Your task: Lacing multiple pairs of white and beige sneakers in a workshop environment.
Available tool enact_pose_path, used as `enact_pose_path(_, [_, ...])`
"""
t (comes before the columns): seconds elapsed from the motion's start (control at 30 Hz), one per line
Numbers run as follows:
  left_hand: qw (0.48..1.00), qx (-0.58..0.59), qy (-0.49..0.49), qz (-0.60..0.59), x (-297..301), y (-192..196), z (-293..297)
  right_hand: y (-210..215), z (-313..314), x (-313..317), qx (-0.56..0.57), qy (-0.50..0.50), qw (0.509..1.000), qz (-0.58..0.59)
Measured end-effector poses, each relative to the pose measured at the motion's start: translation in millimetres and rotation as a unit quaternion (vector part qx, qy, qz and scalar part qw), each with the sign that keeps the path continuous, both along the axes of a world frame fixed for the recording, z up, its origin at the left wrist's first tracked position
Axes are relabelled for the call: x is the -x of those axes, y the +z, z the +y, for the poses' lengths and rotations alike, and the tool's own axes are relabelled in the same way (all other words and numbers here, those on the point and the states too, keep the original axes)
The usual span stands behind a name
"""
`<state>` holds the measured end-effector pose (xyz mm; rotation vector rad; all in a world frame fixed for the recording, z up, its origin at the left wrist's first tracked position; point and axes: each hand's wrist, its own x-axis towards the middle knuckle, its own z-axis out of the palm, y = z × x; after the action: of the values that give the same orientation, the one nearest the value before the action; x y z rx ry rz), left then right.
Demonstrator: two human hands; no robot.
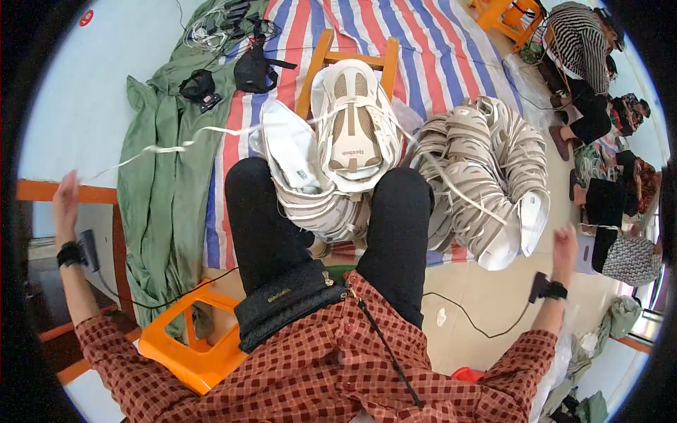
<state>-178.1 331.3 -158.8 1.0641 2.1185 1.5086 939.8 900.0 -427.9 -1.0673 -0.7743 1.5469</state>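
A white and beige shoe upper (352, 134) stands sole side up between my knees, leaning on a small wooden stool (326, 53). Thin white laces run out from it to both sides. My arms are spread wide. My left hand (67, 201) is far out to the left, blurred, at the end of the left lace (176, 144), and seems to pinch it. Far out to the right, my right hand (564, 245) is in line with the right lace (469, 197). Each wrist carries a black strap with a small device and a cable.
More uppers lie stacked under the shoe (310, 204) and in a pile to the right (493, 176). A striped tarp (430, 49) and green cloth (159, 190) cover the floor. An orange plastic stool (190, 349) is under me. A black bag (282, 304) lies on my lap. Other people (585, 56) sit at the far right.
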Motion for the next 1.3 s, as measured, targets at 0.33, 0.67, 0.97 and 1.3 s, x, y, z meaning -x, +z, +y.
enact_pose_path(0.33, [0.939, 0.115, -0.220, -0.240, -407, -110, 334, 116, -50, 423, -0.199, 0.317, 0.875, -0.307])
enact_pose_path(0.67, [0.964, 0.028, -0.264, -0.004, -483, -157, 392, 101, -19, 498, -0.318, 0.276, 0.758, -0.498])
enact_pose_path(0.97, [0.960, -0.003, -0.207, -0.186, -488, -184, 421, 104, -23, 498, -0.282, 0.373, 0.779, -0.418])
enact_pose_path(1.3, [0.898, 0.032, -0.244, -0.364, -485, -171, 413, 101, -7, 516, -0.383, 0.279, 0.698, -0.537])
